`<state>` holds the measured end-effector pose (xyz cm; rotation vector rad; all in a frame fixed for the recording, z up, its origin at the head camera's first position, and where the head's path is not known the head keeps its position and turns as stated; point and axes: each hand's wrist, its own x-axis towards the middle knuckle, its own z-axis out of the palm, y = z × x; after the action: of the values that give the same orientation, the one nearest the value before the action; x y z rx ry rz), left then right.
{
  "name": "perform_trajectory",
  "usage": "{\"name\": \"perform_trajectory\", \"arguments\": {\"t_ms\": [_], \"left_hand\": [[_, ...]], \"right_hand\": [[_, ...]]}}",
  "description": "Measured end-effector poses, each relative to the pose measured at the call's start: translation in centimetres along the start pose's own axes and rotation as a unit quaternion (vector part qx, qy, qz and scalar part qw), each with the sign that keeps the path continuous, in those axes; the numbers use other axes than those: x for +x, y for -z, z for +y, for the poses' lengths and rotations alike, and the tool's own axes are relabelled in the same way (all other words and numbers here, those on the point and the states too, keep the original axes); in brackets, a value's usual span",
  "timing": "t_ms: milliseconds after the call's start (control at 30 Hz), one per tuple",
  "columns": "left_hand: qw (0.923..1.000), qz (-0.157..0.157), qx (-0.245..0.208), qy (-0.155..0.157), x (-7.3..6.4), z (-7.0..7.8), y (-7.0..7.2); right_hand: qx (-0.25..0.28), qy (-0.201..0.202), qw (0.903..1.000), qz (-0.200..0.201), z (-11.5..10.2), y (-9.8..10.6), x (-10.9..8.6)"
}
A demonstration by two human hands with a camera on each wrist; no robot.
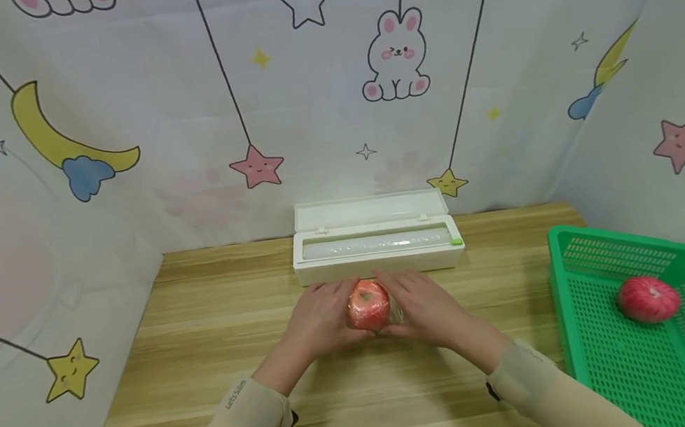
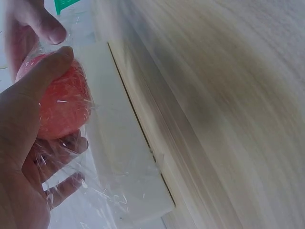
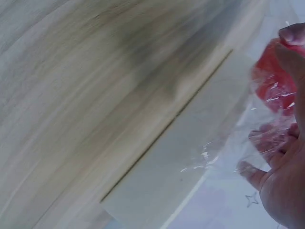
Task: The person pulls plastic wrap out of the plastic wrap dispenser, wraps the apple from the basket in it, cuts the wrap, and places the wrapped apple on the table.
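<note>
A red apple (image 1: pixel 368 305) in clear plastic wrap (image 3: pixel 209 155) is held between both hands, in front of a white wrap dispenser (image 1: pixel 380 266). My left hand (image 1: pixel 324 319) grips the apple's left side; in the left wrist view its thumb lies across the apple (image 2: pixel 66 107) and its fingers are bent beneath. From the right, my right hand (image 1: pixel 427 307) holds the same wrapped apple, thumb against it and fingers among loose film in the right wrist view. Film spreads past the fingers of both hands. Part of the apple (image 3: pixel 274 78) is hidden behind the right thumb.
The dispenser's lid (image 1: pixel 370 209) stands raised, with a roll of film (image 1: pixel 376 243) inside. At the right, a green basket (image 1: pixel 565 301) holds a round, pinkish-red fruit (image 1: pixel 648 299). Patterned cloth walls (image 1: pixel 187 189) border the wooden table (image 1: pixel 213 306) at the back and sides.
</note>
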<state>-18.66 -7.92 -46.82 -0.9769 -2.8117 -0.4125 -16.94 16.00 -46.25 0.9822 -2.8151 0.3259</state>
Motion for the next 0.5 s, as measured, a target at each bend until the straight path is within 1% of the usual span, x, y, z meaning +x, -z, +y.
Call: {"name": "perform_trajectory", "arguments": {"t_ms": [67, 167, 200, 300, 433, 500], "left_hand": [[0.9999, 0.003, 0.004, 0.010, 0.0, 0.0, 0.1], [0.9996, 0.006, 0.008, 0.025, 0.0, 0.0, 0.2], [0.9995, 0.009, 0.008, 0.028, -0.1, 0.0, 0.3], [0.9993, 0.018, 0.012, 0.030, 0.0, 0.0, 0.4], [0.9991, 0.031, 0.009, 0.026, 0.0, 0.1, 0.4], [0.9990, 0.037, 0.005, 0.024, 0.1, 0.2, 0.5]], "right_hand": [[-0.019, -0.003, 0.9997, 0.014, -0.4, 0.2, -0.3], [-0.014, -0.007, 0.9995, 0.029, -1.0, 0.2, -0.9], [-0.007, -0.010, 0.9994, 0.031, -1.2, 0.1, -1.0], [0.036, -0.030, 0.9984, 0.032, -1.7, -0.4, -1.3], [0.081, -0.061, 0.9940, 0.041, -2.0, -1.3, -1.4], [0.095, -0.068, 0.9918, 0.051, -2.0, -1.6, -1.5]]}}
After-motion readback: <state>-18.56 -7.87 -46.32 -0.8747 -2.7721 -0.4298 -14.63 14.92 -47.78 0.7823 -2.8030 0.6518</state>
